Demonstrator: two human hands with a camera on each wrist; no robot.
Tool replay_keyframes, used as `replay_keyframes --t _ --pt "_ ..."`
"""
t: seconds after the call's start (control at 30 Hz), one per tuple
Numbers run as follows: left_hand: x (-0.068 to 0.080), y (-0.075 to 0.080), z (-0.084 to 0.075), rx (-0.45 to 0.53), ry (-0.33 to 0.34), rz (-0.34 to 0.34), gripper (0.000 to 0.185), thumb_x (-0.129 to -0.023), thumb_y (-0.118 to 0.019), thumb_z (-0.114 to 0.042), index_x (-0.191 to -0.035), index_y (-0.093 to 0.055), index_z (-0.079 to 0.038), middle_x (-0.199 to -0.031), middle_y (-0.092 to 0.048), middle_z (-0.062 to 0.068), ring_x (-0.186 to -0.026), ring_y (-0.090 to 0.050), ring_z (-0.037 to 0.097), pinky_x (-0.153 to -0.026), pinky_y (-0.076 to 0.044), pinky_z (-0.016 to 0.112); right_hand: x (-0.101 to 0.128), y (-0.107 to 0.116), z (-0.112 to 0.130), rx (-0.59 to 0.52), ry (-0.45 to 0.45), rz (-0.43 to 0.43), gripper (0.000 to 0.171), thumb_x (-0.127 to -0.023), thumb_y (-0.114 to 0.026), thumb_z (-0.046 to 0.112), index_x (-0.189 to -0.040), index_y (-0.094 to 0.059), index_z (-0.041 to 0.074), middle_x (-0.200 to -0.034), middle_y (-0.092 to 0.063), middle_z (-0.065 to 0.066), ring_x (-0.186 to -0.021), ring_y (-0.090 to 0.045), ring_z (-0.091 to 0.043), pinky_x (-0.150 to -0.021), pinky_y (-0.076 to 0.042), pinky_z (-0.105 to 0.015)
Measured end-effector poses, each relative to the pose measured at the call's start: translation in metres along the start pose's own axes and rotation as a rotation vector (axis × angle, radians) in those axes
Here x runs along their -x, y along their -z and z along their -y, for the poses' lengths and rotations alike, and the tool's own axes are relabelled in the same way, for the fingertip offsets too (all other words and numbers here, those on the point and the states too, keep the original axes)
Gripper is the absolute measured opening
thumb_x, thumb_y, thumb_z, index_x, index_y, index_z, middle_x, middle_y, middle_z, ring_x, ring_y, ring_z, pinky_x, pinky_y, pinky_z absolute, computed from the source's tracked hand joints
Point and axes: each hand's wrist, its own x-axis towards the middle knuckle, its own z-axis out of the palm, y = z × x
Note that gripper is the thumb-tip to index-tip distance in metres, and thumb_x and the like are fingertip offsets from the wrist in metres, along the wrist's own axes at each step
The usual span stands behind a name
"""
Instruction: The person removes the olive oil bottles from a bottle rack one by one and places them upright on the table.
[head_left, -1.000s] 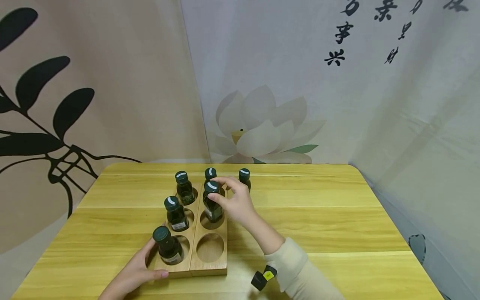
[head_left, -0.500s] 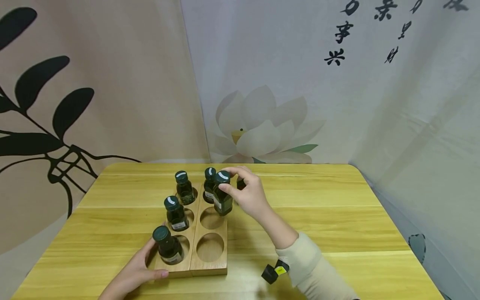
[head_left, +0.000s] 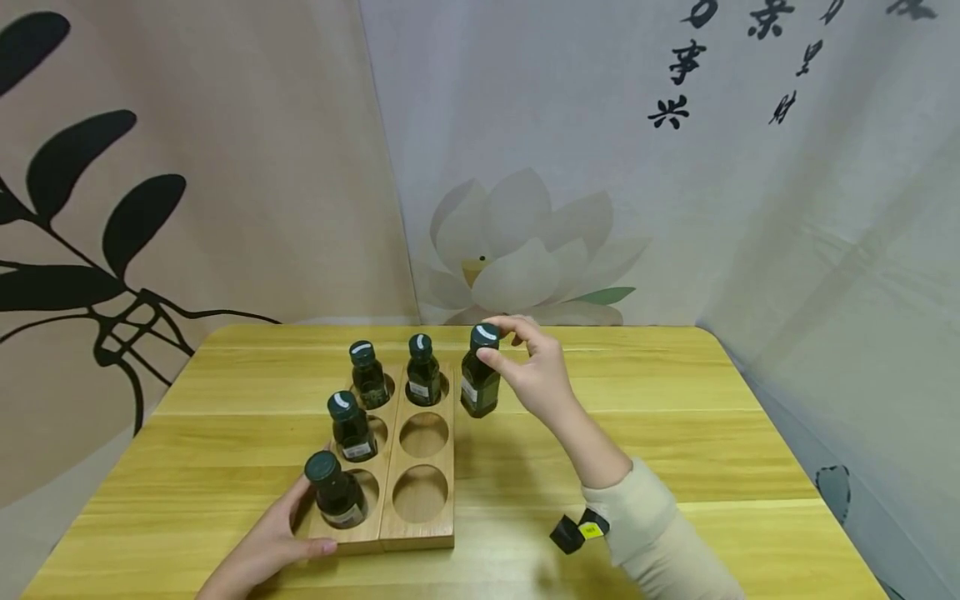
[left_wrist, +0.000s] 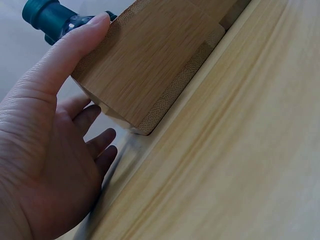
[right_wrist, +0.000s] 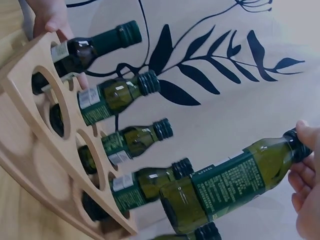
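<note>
Change since earlier frames: the right hand (head_left: 534, 371) has carried a dark green bottle (head_left: 480, 377) out of the middle hole of the rack's right column and away to the right; it now hangs clear of the wooden rack (head_left: 417, 510), over the counter (head_left: 675, 433). The far bottle that stood loose on the counter is now hidden behind the held bottle and hand in the head view.

Left grip: the left hand (head_left: 264, 548) lies nearest the viewer, fingers straight, thumb pressed along the rack's near left corner, steadying it; it holds nothing.

Right grip: fingertips and thumb pinch the held bottle at its cap; the bottle hangs upright, just left of the palm.

Progress, judged: bottles appear to be coming out of the rack one at a time. Two holes are cleared and four are occupied, so the work is at an early stage.

Count, near to far from the left grip:
- Rack holes: six, in two columns of three.
- Bottles seated: four; three fill the left column (head_left: 335, 492), one stands in the far right hole (head_left: 423, 380).
- Empty holes: two, near and middle of the right column (head_left: 420, 495).
- Bottle in hand: one.
- Loose bottle: the right wrist view shows the top of one below the held bottle (right_wrist: 207, 232).
</note>
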Motion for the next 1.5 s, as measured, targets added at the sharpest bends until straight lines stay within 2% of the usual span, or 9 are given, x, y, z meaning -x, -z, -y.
replay_keyframes --t 0.07,0.2,0.47,0.57,0.8,1.03,1.13,1.33,1.5 --pt "0.000 0.000 0.000 0.003 -0.003 -0.001 0.103 -0.075 -0.082 -0.014 -0.151 -0.015 0.004 -0.151 -0.015 0.033 -0.136 -0.007 0.053 -0.103 -0.010 0.070 -0.001 0.006 0.009 0.025 -0.002 -0.014 0.026 -0.078 -0.075 -0.006 -0.102 -0.066 -0.009 -0.091 -0.064 -0.018 -0.087 -0.053 -0.032 -0.076 -0.040 -0.036" --pt "0.001 0.000 0.000 0.012 -0.019 -0.001 0.102 -0.075 -0.082 -0.013 -0.151 -0.016 0.004 -0.150 -0.015 0.034 -0.136 -0.007 0.053 -0.102 -0.010 0.071 -0.003 0.015 0.011 0.040 -0.015 -0.035 0.026 -0.079 -0.074 -0.005 -0.104 -0.066 -0.010 -0.092 -0.063 -0.020 -0.087 -0.052 -0.032 -0.076 -0.040 -0.041" --pt "0.001 0.000 0.000 0.006 -0.046 -0.011 0.101 -0.074 -0.082 -0.011 -0.150 -0.017 0.004 -0.150 -0.017 0.033 -0.135 -0.009 0.054 -0.102 -0.012 0.071 -0.007 0.032 0.005 0.074 -0.021 -0.077 0.027 -0.080 -0.074 -0.005 -0.104 -0.065 -0.011 -0.092 -0.062 -0.021 -0.086 -0.050 -0.033 -0.076 -0.038 -0.032" --pt "0.000 0.000 0.001 0.009 -0.041 -0.005 0.102 -0.074 -0.082 -0.012 -0.151 -0.016 0.004 -0.151 -0.016 0.033 -0.136 -0.009 0.054 -0.102 -0.011 0.070 -0.010 0.037 0.004 0.081 -0.016 -0.099 0.027 -0.079 -0.073 -0.006 -0.104 -0.065 -0.011 -0.092 -0.062 -0.022 -0.085 -0.051 -0.035 -0.076 -0.039 -0.033" --pt "-0.001 0.000 0.000 0.010 -0.012 0.006 0.101 -0.077 -0.081 -0.015 -0.151 -0.015 0.003 -0.152 -0.015 0.031 -0.137 -0.008 0.052 -0.103 -0.011 0.069 -0.018 0.048 -0.037 0.111 0.011 -0.143 0.029 -0.080 -0.077 0.007 -0.107 -0.069 -0.001 -0.092 -0.063 -0.013 -0.084 -0.050 -0.029 -0.074 -0.037 -0.035" --pt "-0.001 0.000 0.000 0.025 -0.001 0.021 0.100 -0.078 -0.080 -0.016 -0.151 -0.014 0.003 -0.152 -0.014 0.031 -0.137 -0.006 0.052 -0.103 -0.010 0.069 -0.023 0.050 -0.044 0.136 -0.037 -0.149 0.029 -0.080 -0.074 -0.001 -0.107 -0.066 -0.008 -0.096 -0.061 -0.022 -0.084 -0.045 -0.039 -0.073 -0.036 -0.037" --pt "-0.001 0.000 0.001 0.027 -0.014 0.015 0.099 -0.078 -0.080 -0.014 -0.151 -0.016 0.003 -0.152 -0.015 0.031 -0.137 -0.008 0.052 -0.103 -0.011 0.069 -0.022 0.049 -0.050 0.144 -0.068 -0.144 0.029 -0.081 -0.074 0.000 -0.109 -0.066 -0.007 -0.097 -0.061 -0.021 -0.086 -0.045 -0.042 -0.074 -0.036 -0.040" --pt "0.000 0.000 0.000 0.031 -0.041 0.006 0.098 -0.076 -0.080 -0.012 -0.150 -0.018 0.003 -0.151 -0.017 0.031 -0.137 -0.009 0.051 -0.103 -0.011 0.069 -0.015 0.046 -0.068 0.149 -0.113 -0.139 0.030 -0.082 -0.076 0.016 -0.109 -0.069 0.004 -0.096 -0.062 -0.010 -0.085 -0.047 -0.033 -0.074 -0.037 -0.037" --pt "-0.001 0.000 0.000 0.036 -0.025 0.015 0.099 -0.076 -0.080 -0.013 -0.151 -0.017 0.003 -0.151 -0.015 0.032 -0.137 -0.007 0.052 -0.103 -0.010 0.070 -0.008 0.041 -0.081 0.144 -0.128 -0.146 0.028 -0.083 -0.077 0.016 -0.107 -0.070 0.005 -0.096 -0.063 -0.008 -0.085 -0.049 -0.028 -0.076 -0.039 -0.040"
